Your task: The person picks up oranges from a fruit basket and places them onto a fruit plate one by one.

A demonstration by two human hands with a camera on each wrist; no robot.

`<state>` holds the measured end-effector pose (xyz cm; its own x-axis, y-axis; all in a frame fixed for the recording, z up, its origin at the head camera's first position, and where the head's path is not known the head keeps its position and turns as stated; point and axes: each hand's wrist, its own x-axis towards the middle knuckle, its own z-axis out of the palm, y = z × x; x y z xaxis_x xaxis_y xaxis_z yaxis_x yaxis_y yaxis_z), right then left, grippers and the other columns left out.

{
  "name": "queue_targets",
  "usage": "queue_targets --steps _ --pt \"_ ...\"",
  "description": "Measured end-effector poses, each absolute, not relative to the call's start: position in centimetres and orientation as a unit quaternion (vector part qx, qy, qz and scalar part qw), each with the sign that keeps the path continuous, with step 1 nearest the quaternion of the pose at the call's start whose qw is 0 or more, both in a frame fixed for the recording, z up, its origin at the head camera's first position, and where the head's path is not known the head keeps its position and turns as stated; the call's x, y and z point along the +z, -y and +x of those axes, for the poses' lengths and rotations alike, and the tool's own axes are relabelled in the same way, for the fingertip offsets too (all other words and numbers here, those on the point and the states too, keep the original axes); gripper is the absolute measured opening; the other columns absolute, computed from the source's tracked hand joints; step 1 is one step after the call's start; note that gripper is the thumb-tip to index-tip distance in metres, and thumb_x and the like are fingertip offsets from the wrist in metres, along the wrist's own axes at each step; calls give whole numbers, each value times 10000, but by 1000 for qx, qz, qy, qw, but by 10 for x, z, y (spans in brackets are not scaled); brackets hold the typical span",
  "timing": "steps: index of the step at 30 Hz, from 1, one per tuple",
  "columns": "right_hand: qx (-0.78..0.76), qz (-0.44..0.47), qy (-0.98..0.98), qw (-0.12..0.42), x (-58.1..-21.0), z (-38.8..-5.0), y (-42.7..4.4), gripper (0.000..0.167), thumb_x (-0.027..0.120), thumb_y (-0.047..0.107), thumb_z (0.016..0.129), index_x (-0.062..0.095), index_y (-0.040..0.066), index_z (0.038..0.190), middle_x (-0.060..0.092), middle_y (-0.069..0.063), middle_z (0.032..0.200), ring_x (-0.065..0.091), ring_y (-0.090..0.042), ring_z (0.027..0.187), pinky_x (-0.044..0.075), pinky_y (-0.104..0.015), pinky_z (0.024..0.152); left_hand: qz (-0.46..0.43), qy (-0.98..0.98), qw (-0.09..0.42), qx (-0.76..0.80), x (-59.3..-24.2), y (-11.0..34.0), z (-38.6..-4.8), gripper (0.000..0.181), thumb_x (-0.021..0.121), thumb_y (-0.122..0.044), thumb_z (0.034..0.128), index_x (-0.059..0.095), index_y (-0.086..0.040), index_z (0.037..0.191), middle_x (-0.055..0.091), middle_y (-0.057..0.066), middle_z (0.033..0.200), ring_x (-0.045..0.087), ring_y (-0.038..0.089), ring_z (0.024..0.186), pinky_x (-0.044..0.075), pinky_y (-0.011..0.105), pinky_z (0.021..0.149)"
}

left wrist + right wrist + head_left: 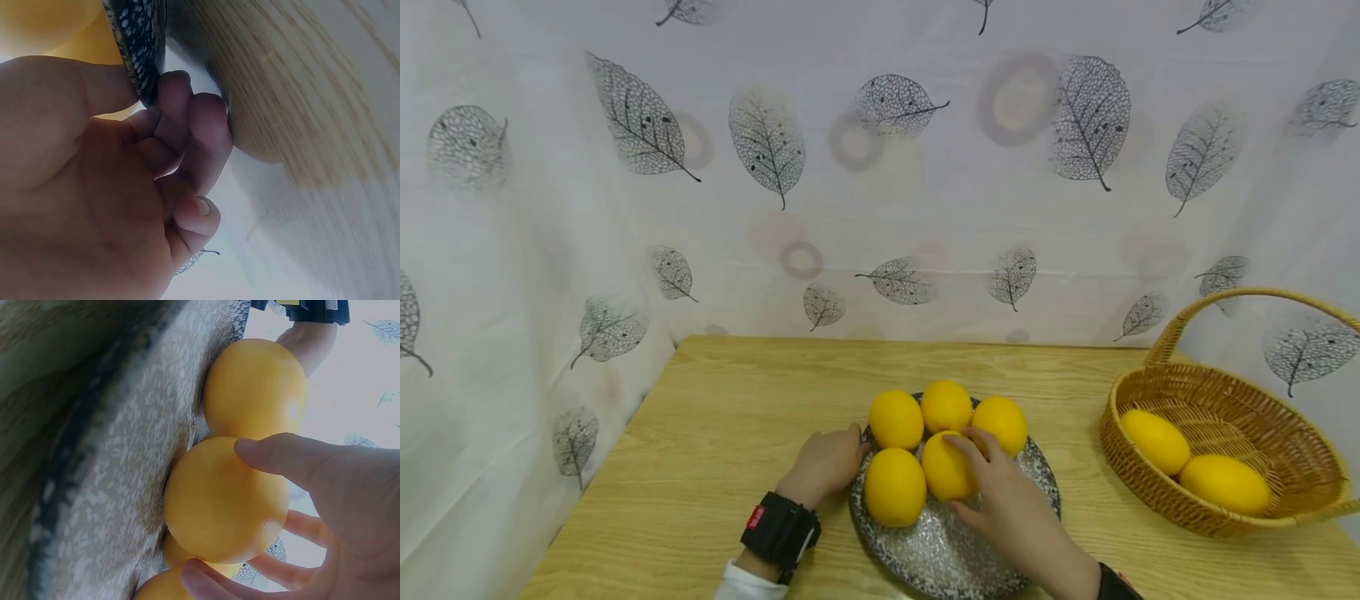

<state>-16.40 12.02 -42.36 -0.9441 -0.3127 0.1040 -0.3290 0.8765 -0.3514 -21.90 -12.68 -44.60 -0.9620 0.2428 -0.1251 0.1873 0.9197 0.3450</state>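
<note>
A dark speckled round plate (pixel 955 542) lies on the table with several round yellow fruits on it, smooth like oranges or lemons. My left hand (pixel 827 462) pinches the plate's left rim; in the left wrist view the thumb lies above the rim (pixel 139 50) and curled fingers are below it. With thumb and fingers spread around it, my right hand (pixel 1018 508) grips a yellow fruit (pixel 946 467) near the plate's middle. That fruit (pixel 225 500) touches or nearly touches the plate in the right wrist view. Another fruit (pixel 895 487) sits just left of it, and a few stand behind.
To the right stands a wicker basket (pixel 1213 521) with a tall arched handle, holding two yellow fruits (pixel 1225 485). The wooden table (pixel 737 392) ends at a white curtain (pixel 880 225) printed with leaves, which also hangs along the left side.
</note>
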Motion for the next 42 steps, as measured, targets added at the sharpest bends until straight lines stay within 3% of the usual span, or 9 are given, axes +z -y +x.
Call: queue_targets --steps 12,21,36,42 --pt "182 162 970 21 -421 -164 -120 767 912 309 760 539 223 1424 508 -126 1458 652 -290 1148 562 -351 759 107 -975 90 174 -443 127 -219 241 545 -255 1053 609 -26 1011 646 92 804 615 240 705 527 468 744" --pt "187 158 969 13 -421 -164 -121 760 904 311 770 536 230 1430 501 -108 1468 651 -265 1139 541 -302 725 107 -976 88 171 -444 127 -218 248 547 -257 1051 620 -20 1045 707 124 891 706 342 856 534 539 880" --pt "210 155 965 -17 -419 -165 -122 779 899 345 771 518 247 1443 461 -120 1517 633 -310 1189 569 -382 793 108 -977 83 166 -445 127 -221 255 547 -265 1052 622 -21 1048 707 126 890 704 339 843 538 519 844" --pt "216 153 964 -36 -417 -165 -123 804 899 354 768 495 263 1458 430 -118 1544 645 -279 1124 519 -289 689 105 -976 88 169 -447 127 -220 255 550 -265 1051 621 -21 1057 695 115 878 685 308 812 540 514 833"
